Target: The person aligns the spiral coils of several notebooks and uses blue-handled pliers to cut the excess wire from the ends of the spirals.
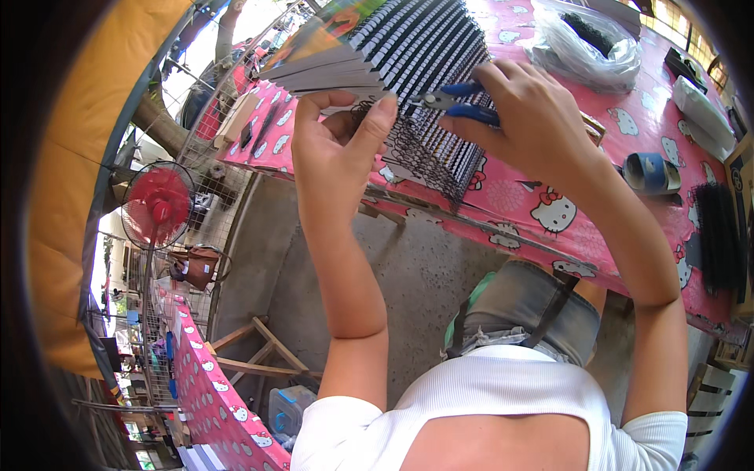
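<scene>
A tall stack of spiral-bound books (322, 71) lies on the pink table, with rows of black wire coils (424, 35) along its spine side. My left hand (334, 153) is at the stack's near left corner, thumb and fingers closed around dark coil ends (363, 110); the exact grip is partly hidden by the fingers. In my right hand (530, 114) are blue-handled cutting pliers (471, 110), their handles spread apart. The pliers' jaws point left at the coils, close to my left thumb. Loose curled wire ends (420, 157) hang from the stack's near edge.
The table (503, 208) has a pink patterned cover. Further back sits a clear plastic bag (589, 51) with black coils. At the right are a blue roll (650, 173) and a bundle of black wires (716, 235). A red fan (159, 206) stands left, above a wooden frame (263, 353).
</scene>
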`<state>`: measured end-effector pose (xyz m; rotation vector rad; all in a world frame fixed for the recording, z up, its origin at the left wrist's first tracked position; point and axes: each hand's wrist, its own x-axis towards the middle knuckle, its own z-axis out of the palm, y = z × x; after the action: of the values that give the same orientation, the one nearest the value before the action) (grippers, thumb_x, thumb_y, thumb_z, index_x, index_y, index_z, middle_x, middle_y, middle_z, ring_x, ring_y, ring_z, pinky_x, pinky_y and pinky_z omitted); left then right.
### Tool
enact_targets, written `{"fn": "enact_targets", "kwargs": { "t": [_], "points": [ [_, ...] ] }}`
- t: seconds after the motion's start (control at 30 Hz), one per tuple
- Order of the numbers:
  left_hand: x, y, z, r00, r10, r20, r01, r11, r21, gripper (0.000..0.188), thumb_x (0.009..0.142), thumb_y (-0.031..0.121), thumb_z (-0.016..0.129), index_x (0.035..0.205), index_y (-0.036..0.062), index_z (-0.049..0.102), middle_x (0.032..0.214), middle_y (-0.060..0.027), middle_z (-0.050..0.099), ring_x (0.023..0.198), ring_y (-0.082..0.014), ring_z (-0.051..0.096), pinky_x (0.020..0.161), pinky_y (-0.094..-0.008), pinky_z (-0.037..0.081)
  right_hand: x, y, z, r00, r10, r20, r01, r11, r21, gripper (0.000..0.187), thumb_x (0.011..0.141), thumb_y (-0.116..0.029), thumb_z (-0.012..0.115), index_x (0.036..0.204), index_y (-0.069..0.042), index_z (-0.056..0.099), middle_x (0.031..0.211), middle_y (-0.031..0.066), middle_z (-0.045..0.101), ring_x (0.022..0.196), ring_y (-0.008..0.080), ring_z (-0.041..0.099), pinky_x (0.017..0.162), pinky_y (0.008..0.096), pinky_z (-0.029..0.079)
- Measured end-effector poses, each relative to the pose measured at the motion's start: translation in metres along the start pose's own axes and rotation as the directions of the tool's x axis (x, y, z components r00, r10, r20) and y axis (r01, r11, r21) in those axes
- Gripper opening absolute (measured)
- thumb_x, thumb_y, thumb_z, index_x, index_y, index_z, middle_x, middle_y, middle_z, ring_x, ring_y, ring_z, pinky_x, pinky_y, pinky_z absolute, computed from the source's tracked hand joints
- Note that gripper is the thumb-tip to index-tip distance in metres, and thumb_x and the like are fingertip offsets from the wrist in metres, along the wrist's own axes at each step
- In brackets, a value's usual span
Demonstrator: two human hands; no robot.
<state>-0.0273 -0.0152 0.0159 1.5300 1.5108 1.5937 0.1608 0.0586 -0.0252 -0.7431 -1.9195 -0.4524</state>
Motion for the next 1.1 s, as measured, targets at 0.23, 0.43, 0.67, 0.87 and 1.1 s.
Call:
{"fn": "enact_targets", "kwargs": {
  "t": [0.23, 0.43, 0.67, 0.87, 1.1],
  "points": [
    [0.003, -0.013, -0.004, 0.995, 0.096, 0.007, -0.097, 0.994, 0.055, 0.036, 0.078, 0.01, 0.073, 0.1, 0.0009, 0.047, 0.074, -0.0075, 0.063, 0.061, -0.0067, 0.053, 0.053, -0.0215, 0.043, 0.017, -0.019, -0.018, 0.74, 0.286, 0.609, -0.334, 0.942, -0.036, 0.055, 0.077, -0.055, 0.065, 0.078, 0.0, 0.061, 0.069, 0.0157, 0.062, 0.064, 0.0308, 0.064, 0.058, 0.0402, 0.05],
    [0.001, -0.011, -0.002, 0.996, 0.084, 0.004, -0.084, 0.996, 0.027, 0.033, 0.077, 0.009, 0.072, 0.099, 0.0006, 0.048, 0.076, -0.0078, 0.064, 0.064, -0.0077, 0.055, 0.057, -0.0227, 0.045, 0.002, -0.002, 0.001, 0.999, -0.008, 0.042, 0.008, 1.0, -0.012, 0.055, 0.076, -0.055, 0.065, 0.076, 0.0, 0.06, 0.069, 0.0149, 0.063, 0.063, 0.0313, 0.064, 0.058, 0.0399, 0.051],
    [0.004, -0.018, -0.002, 0.989, 0.147, 0.018, -0.148, 0.982, 0.119, 0.033, 0.077, 0.01, 0.071, 0.1, 0.0, 0.049, 0.078, -0.0086, 0.065, 0.069, -0.0106, 0.057, 0.065, -0.026, 0.047, 0.012, -0.008, -0.009, 0.939, 0.137, 0.316, -0.164, 0.984, 0.063, 0.054, 0.076, -0.054, 0.065, 0.073, 0.0, 0.062, 0.067, 0.0139, 0.063, 0.061, 0.0312, 0.064, 0.057, 0.0385, 0.051],
    [-0.004, -0.02, -0.004, 1.0, -0.003, -0.013, 0.003, 0.999, -0.051, 0.035, 0.078, 0.016, 0.073, 0.1, 0.0005, 0.05, 0.076, -0.0089, 0.064, 0.06, -0.0082, 0.054, 0.055, -0.0226, 0.043, -0.001, -0.011, -0.014, 0.837, 0.259, 0.481, -0.25, 0.965, -0.085, 0.054, 0.077, -0.054, 0.064, 0.068, -0.001, 0.062, 0.06, 0.0129, 0.062, 0.055, 0.0296, 0.063, 0.054, 0.0385, 0.051],
    [-0.003, -0.028, 0.001, 0.995, 0.101, -0.012, -0.1, 0.993, 0.059, 0.037, 0.079, 0.02, 0.074, 0.1, 0.0005, 0.052, 0.071, -0.0053, 0.061, 0.055, -0.0069, 0.053, 0.045, -0.0215, 0.04, 0.004, -0.013, -0.006, 0.886, 0.177, 0.429, -0.21, 0.977, 0.03, 0.054, 0.077, -0.056, 0.062, 0.067, -0.002, 0.062, 0.058, 0.0126, 0.061, 0.054, 0.0311, 0.063, 0.054, 0.039, 0.051]
  ]
}}
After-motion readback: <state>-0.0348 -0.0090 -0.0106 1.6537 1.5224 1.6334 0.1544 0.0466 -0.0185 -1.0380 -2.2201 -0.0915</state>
